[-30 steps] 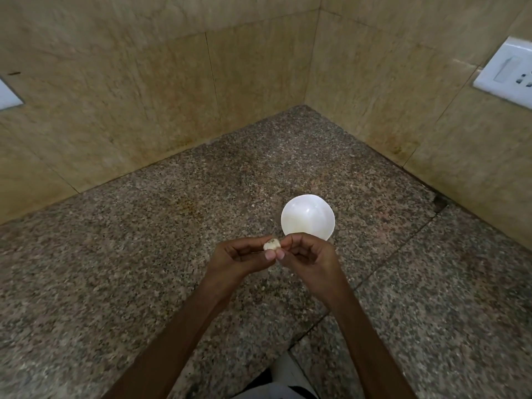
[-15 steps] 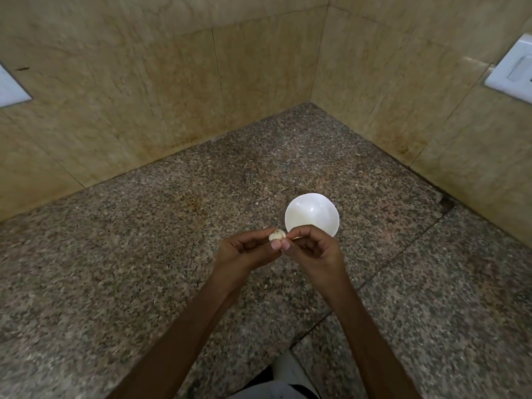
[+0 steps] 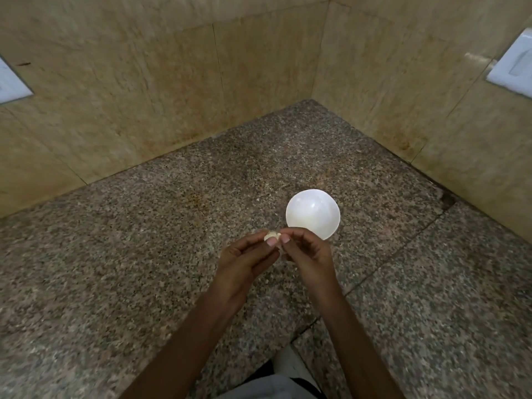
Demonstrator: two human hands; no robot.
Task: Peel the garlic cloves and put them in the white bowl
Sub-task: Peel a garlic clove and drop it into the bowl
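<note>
A small pale garlic clove (image 3: 272, 235) sits between the fingertips of both my hands, held above the counter. My left hand (image 3: 244, 262) pinches it with thumb and forefinger from the left. My right hand (image 3: 306, 250) pinches its right side with thumb and fingertips, the other fingers curled. The white bowl (image 3: 313, 212) stands on the granite counter just beyond my right hand and looks to hold nothing; its near rim is hidden by my fingers.
The speckled granite counter (image 3: 144, 269) runs into a corner of beige tiled walls (image 3: 172, 96). White switch plates sit on the left wall (image 3: 11, 84) and the right wall (image 3: 512, 70). A seam crosses the counter at the right (image 3: 403, 243).
Both hands with the clove have shifted slightly left and away from the bowl's front. The fingers keep working at the clove's skin. The bowl has not moved.
</note>
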